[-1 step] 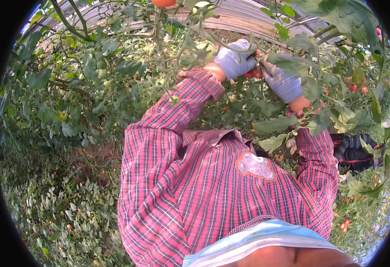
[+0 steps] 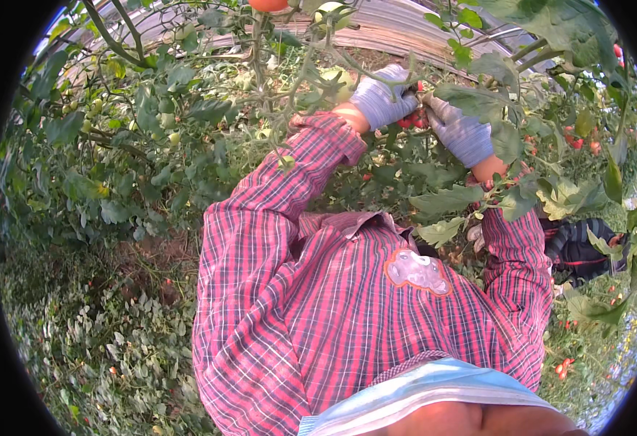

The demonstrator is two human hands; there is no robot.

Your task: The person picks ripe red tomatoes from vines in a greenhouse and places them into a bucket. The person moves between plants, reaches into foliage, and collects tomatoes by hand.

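Note:
Small red cherry tomatoes (image 2: 411, 120) hang in a cluster between my two gloved hands, partly covered by fingers. My left hand (image 2: 381, 97), in a pale blue-grey glove, is closed with its fingertips against the cluster. From the other side comes my right hand (image 2: 461, 131), in a matching glove, its fingers pinched together close to the same fruit. What its fingertips grip is hidden. One more red tomato (image 2: 420, 86) shows just above the gap between the hands. A broad green leaf (image 2: 471, 103) overlaps part of my right hand.
Tomato vines crowd both sides, with green fruit (image 2: 175, 136) at left and red tomatoes (image 2: 576, 142) at right. A large orange-red tomato (image 2: 268, 3) hangs at the top edge. Leafy stems (image 2: 446, 202) cross before my right forearm. A dark bundle (image 2: 584, 247) lies at right.
The leaves by my right forearm have shifted slightly to the left. Both hands stay almost in place at the tomato cluster.

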